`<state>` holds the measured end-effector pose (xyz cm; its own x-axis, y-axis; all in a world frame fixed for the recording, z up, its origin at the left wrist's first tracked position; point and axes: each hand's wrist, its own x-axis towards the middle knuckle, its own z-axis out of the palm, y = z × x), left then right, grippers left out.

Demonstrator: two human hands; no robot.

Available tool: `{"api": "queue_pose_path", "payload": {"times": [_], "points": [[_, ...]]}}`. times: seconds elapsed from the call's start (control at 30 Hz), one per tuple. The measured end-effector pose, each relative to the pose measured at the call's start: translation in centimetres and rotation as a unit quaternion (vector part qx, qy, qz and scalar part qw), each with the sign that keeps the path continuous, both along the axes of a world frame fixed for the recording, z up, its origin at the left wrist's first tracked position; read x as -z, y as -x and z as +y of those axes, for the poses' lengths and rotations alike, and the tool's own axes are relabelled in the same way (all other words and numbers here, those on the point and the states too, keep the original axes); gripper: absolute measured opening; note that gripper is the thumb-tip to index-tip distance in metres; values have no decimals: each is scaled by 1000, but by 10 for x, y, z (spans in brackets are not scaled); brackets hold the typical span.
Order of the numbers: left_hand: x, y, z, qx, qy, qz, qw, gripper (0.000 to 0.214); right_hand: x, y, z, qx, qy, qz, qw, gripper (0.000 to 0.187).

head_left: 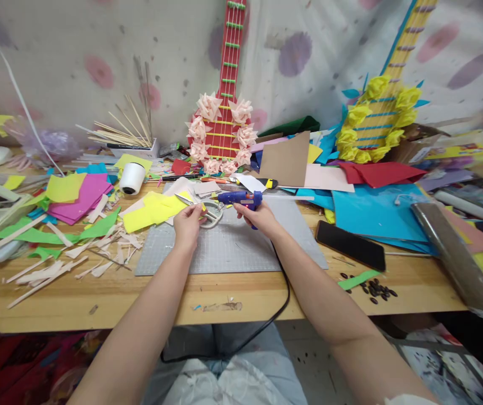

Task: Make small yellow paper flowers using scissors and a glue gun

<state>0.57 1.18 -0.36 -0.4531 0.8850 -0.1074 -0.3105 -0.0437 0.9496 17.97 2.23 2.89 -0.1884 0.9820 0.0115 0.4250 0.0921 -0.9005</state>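
My right hand (pixel 260 216) grips a blue hot glue gun (pixel 238 198) above the grey cutting mat (pixel 241 253). A clear glue stick (pixel 289 197) juts from the gun's rear, and its nozzle points left. My left hand (pixel 188 225) is closed, its fingertips pinching a small yellow piece (pixel 203 207) just below the nozzle. Scissors (pixel 213 216) with pale handles lie on the mat right behind my left fingers. Yellow paper sheets (pixel 152 211) rest beside that hand, partly on the mat.
Paper-craft guitars, one red with pink flowers (pixel 224 132) and one yellow with yellow flowers (pixel 378 121), stand at the back. A black phone (pixel 351 245) lies right of the mat. Paper scraps (pixel 110 242) cover the left side. The gun's black cord (pixel 285 298) hangs over the front edge.
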Motion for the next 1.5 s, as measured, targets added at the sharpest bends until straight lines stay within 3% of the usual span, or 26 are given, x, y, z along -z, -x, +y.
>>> {"api": "queue_pose_path", "payload": {"times": [0.23,0.57,1.5], "points": [[1,1,0,-11,8,8,1000,12,15,1,-8,-12,-42,-19,999,42],[3,1,-2,-10,-4,36,999,14,18,3,-6,-44,-62,-18,997,42],[5,1,-2,9,-8,61,998,15,17,3,-6,-44,-78,-20,996,45]]}}
